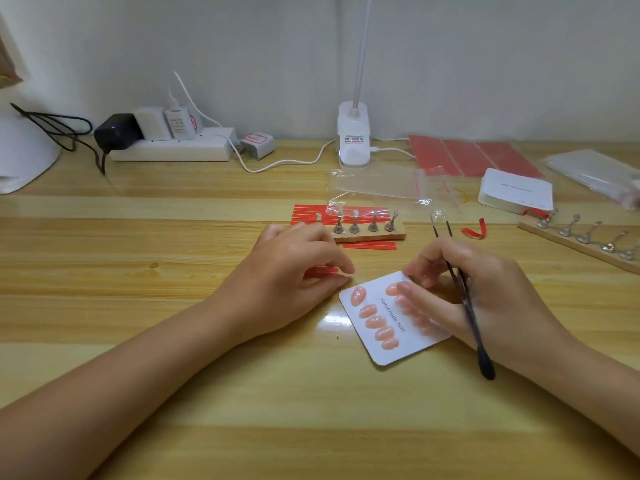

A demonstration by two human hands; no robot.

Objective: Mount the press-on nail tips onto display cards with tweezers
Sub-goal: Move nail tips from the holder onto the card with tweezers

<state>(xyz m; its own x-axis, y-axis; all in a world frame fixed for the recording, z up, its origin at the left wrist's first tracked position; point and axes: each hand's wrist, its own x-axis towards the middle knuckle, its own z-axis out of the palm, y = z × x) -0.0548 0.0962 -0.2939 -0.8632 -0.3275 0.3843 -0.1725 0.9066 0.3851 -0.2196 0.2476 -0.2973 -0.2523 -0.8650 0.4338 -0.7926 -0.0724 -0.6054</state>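
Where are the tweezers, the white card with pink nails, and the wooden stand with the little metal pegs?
tweezers (465, 303): head view, middle of the dark shaft in the right hand.
white card (389, 351): head view, bare lower part near its bottom edge.
wooden stand (367, 236): head view, front face of the wooden base.

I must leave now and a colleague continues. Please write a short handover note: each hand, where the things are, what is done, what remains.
Left hand: fingers loosely curled, resting on the red strips beside the display card; holds nothing I can see.
Right hand: holds the tweezers, tips up and away; fingertips press on the card's right row.
Done: left row of five nail tips mounted; right row partly hidden by the hand.
Left: confirm the right row. The near wooden holder shows bare stands. More blank cards wait at far right.
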